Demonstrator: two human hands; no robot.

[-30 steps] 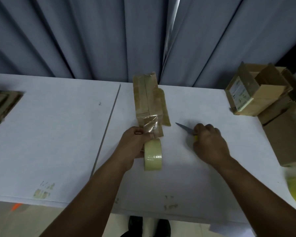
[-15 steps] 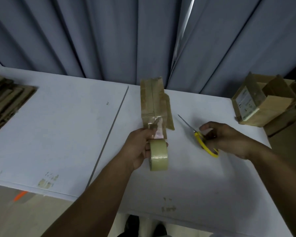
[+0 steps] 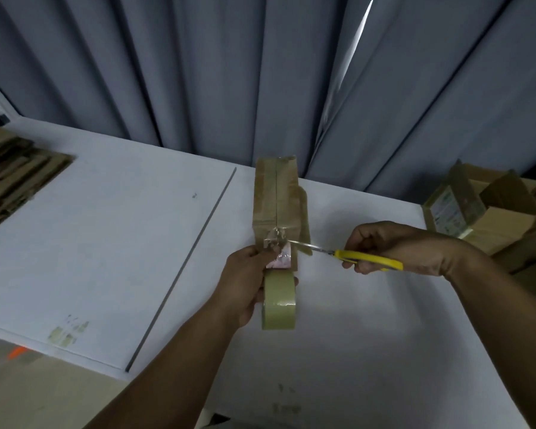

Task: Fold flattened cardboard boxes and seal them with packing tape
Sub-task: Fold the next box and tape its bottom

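A narrow folded cardboard box [image 3: 276, 193] lies on the white table [image 3: 369, 335], its long side pointing away from me, with clear tape along its top seam. My left hand [image 3: 245, 280] grips a roll of packing tape [image 3: 279, 300] at the box's near end, and a strip of tape runs from the roll up onto the box. My right hand [image 3: 396, 246] holds yellow-handled scissors [image 3: 353, 257]. Their blades reach left to the stretched tape at the box's near edge.
Folded cardboard boxes [image 3: 492, 212] are piled at the table's right end. A stack of flattened cardboard [image 3: 10, 174] lies at the far left. A dark gap [image 3: 183, 267] separates the two tabletops. Grey curtains [image 3: 260, 72] hang behind the table.
My right hand picked the scissors up from the table and brought their blades left to the tape. My left hand stayed on the roll.
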